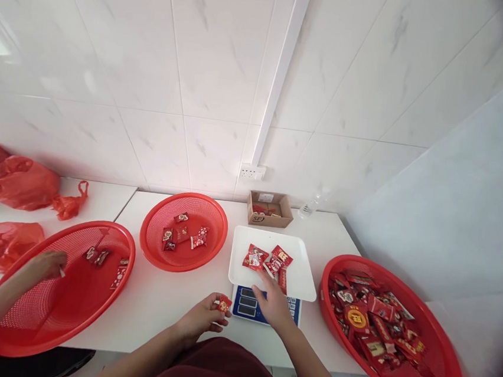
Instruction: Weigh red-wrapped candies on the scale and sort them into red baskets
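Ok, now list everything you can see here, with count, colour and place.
Left basket: one, red, table's left
Middle basket: one, red, left of scale
Right basket: one, red, right end
Packets: many, mostly red, in baskets and on tray
Scale: one, blue panel, centre
Tray: one, white, on scale
Cardboard box: one, brown, behind tray
Bottle: one, clear, beside box
Bags: about four, red, far left
Tabletop: two sections, white, under baskets
Socket plate: one, white, tiled wall
Others' hands: two, bare, left side
Left hand: one, bare, holding small packet
Right hand: one, bare, at tray's packets
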A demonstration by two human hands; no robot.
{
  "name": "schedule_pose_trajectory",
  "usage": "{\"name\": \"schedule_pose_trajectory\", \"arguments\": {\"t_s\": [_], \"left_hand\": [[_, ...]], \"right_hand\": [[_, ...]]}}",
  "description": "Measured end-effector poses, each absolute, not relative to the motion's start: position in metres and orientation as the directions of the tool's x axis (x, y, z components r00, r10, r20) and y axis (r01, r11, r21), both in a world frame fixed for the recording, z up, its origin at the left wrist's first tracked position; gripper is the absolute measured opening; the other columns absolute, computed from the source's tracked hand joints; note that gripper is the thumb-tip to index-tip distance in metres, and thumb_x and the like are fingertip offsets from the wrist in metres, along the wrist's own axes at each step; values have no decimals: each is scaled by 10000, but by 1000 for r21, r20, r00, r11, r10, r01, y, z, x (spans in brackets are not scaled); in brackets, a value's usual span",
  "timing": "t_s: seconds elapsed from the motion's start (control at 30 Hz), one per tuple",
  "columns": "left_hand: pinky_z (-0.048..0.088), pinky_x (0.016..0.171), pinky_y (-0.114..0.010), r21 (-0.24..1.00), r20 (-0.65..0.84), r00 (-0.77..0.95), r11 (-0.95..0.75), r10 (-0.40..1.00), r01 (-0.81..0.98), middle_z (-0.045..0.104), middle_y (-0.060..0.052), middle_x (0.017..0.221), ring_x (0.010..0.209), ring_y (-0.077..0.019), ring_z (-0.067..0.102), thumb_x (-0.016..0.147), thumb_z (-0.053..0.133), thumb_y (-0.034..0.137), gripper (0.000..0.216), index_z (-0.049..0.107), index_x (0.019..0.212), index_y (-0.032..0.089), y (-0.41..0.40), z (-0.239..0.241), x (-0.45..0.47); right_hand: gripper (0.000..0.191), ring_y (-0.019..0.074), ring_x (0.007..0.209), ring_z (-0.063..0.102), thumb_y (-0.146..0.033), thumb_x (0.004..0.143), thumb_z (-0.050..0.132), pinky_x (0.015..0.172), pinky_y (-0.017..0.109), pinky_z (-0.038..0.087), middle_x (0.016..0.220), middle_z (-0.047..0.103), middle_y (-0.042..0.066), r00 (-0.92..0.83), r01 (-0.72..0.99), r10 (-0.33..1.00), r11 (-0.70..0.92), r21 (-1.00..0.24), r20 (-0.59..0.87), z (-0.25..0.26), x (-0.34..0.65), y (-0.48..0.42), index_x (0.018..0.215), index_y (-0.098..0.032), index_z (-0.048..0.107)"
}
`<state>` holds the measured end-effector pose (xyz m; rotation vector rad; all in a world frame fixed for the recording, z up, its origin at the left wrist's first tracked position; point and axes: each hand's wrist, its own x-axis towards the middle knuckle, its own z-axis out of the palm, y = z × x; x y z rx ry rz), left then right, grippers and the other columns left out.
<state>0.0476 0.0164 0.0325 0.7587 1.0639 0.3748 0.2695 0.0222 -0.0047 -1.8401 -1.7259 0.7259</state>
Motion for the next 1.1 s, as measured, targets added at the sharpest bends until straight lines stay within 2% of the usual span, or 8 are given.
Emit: {"name": "schedule_pose_trajectory", "arguments": {"t_s": [0.1, 0.23, 0.4, 0.63, 0.77, 0.9, 1.0, 1.1], "left_hand": [[421, 688, -288, 725, -630, 520, 677, 576, 128, 633, -24, 827, 664, -124, 589, 599, 677, 322, 641, 407, 1163, 183, 16, 34, 42], [418, 630, -284, 752, -611, 584, 623, 534, 216, 634, -2, 704, 604, -137, 597, 648, 656, 435, 796, 293, 1297, 152, 18, 32, 35], [425, 611, -281, 767, -603, 659, 554, 450, 324, 625, 29, 648, 559, -121, 581, 675, 646, 434, 890, 192, 1387, 154, 24, 25, 32], [426, 650, -285, 776, -587, 730, 500, 350, 384, 621, 3, 683, 612, -122, 580, 713, 625, 427, 673, 385, 1273, 141, 26, 20, 60], [441, 702, -295, 847, -530, 703, 342, 475, 407, 625, -25, 812, 721, -136, 575, 770, 553, 350, 547, 396, 1261, 165, 32, 9, 68], [462, 774, -307, 876, -352, 581, 39, 734, 481, 560, -78, 1128, 870, -150, 568, 790, 487, 269, 479, 409, 1259, 217, 52, 2, 56], [474, 798, -325, 842, -182, 456, -101, 871, 530, 458, -81, 1292, 961, -167, 568, 803, 460, 268, 477, 392, 1275, 250, 72, 3, 39], [487, 776, -321, 808, -124, 343, -106, 931, 579, 464, -73, 1277, 960, -169, 576, 815, 445, 284, 463, 391, 1274, 249, 85, 7, 27]], "right_hand": [[463, 232, 1056, 583, -465, 844, 437, 916, 366, 434, 1157, 636, 103, -195, 528, 943, -132, -839, -271, 21, 238, 7, 1199, -194, 560], [369, 194, 822, 616, -486, 840, 452, 755, 302, 458, 880, 697, 53, -343, 422, 871, -192, -886, -352, 37, 210, -6, 930, -190, 653], [328, 153, 690, 551, -491, 812, 498, 648, 274, 420, 743, 633, 24, -198, 296, 898, -328, -897, -393, 25, 202, -18, 792, -173, 576], [354, 126, 608, 512, -529, 728, 581, 610, 269, 421, 630, 573, -16, 73, 15, 870, -490, -872, -488, 20, 216, -37, 648, -194, 500], [387, 138, 678, 578, -557, 656, 654, 648, 265, 452, 686, 639, 9, 338, -240, 763, -496, -835, -550, 19, 252, -46, 683, -179, 573], [345, 109, 656, 601, -435, 550, 780, 605, 206, 472, 667, 662, -11, 554, -571, 544, -302, -763, -630, 17, 308, -56, 711, -189, 601], [220, 96, 615, 608, -313, 607, 760, 555, 181, 485, 635, 655, -28, 608, -679, 429, -155, -717, -668, 18, 347, -64, 723, -201, 611], [77, 92, 583, 609, -250, 724, 655, 521, 176, 494, 620, 646, -20, 622, -716, 361, -95, -691, -695, 18, 375, -66, 696, -204, 600]]}}
